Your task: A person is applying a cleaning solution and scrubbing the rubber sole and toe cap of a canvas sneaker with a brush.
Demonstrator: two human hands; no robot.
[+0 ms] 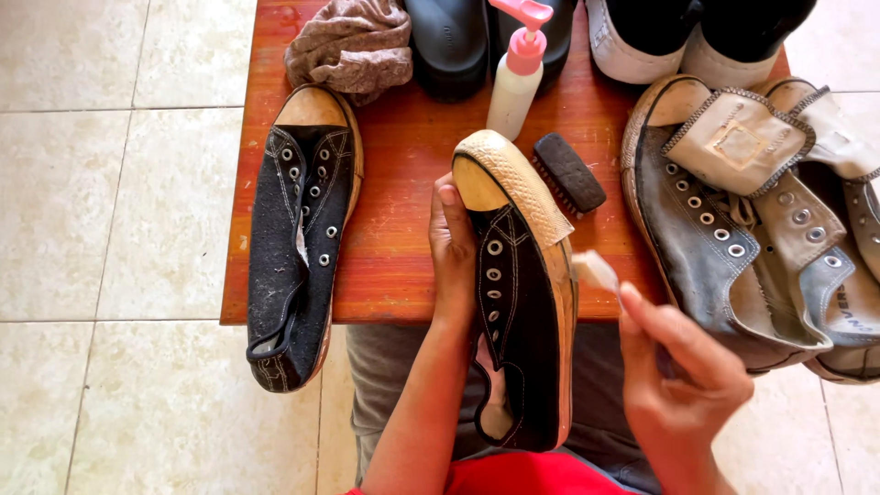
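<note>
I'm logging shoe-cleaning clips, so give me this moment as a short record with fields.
left hand: left hand grips the black sneaker by its side, toe pointing away
right hand: right hand holds a small pale block against the sneaker's rubber sole edge
surface: wooden table
on table: second black sneaker, grey sneakers, black brush, pump bottle with pink top, crumpled cloth
floor: pale tiles
</note>
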